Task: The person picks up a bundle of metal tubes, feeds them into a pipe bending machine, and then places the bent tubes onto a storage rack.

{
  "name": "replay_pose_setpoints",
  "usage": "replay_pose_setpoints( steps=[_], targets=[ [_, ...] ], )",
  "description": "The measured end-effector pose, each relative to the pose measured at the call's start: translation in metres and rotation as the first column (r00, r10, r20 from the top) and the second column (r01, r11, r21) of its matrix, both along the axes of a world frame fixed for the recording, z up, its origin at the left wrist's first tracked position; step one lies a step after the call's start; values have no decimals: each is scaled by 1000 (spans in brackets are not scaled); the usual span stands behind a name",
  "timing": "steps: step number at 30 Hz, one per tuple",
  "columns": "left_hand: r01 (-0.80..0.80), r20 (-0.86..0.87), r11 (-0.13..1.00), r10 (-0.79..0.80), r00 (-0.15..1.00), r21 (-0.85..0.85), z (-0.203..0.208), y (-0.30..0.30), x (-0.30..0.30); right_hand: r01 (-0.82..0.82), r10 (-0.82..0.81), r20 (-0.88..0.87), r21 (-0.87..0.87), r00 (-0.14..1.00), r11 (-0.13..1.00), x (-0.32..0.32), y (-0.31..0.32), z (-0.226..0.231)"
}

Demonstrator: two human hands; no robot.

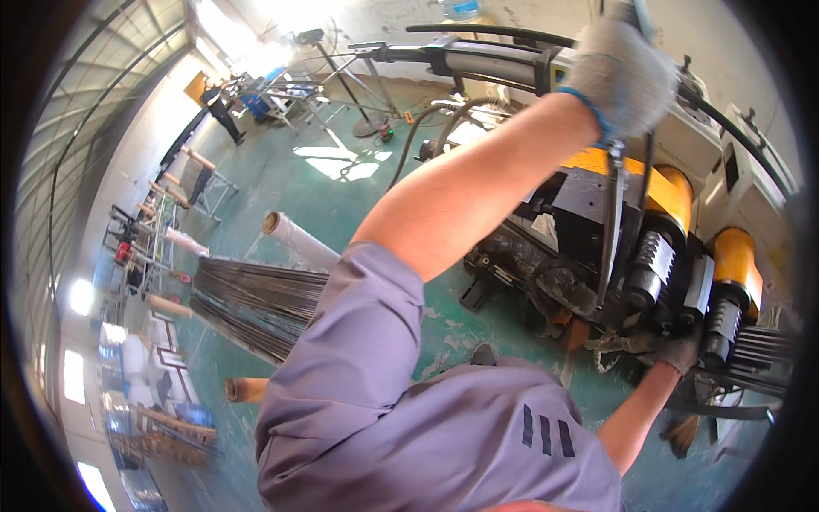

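My left hand, in a white knitted glove with a blue cuff, is raised above the machine. Its fingers look closed, and a grey-blue piece sticks up beyond it; what it is, I cannot make out. Below this hand a thin metal rod or hose runs down to the machine's dark lower parts. My right hand, in a dirty dark glove, is low at the machine, beside the black toothed rollers under the yellow cylinders. Its fingers are hidden among dark parts.
Long dark strips lie bundled at left, near a wrapped roll and a cardboard tube. More dark strips lie at the machine's right. A brush is below. Far off, a person stands near a stand.
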State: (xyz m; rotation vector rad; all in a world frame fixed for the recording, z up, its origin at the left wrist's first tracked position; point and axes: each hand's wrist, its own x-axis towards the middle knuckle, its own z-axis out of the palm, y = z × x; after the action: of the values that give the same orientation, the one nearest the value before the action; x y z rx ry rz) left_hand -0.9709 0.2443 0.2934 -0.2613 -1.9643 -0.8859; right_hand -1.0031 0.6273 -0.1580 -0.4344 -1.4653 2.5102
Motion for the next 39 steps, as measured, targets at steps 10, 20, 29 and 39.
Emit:
replay_pose_setpoints(
  steps=[10,20,29,39],
  targets=[
    [180,214,688,-37,976,-703,18,84,-35,46,-22,-41,926,999,375,-27,36,-42],
    [136,206,666,27,978,-734,8,96,-46,232,-114,-202,843,973,485,-19,8,-16],
    [186,203,618,-43,978,-764,3,108,-59,171,-152,-98,225,983,959,-5,-11,18],
    [543,443,809,-412,796,-224,27,82,-11,280,-294,-96,-137,951,950,23,-76,115]
  ],
)
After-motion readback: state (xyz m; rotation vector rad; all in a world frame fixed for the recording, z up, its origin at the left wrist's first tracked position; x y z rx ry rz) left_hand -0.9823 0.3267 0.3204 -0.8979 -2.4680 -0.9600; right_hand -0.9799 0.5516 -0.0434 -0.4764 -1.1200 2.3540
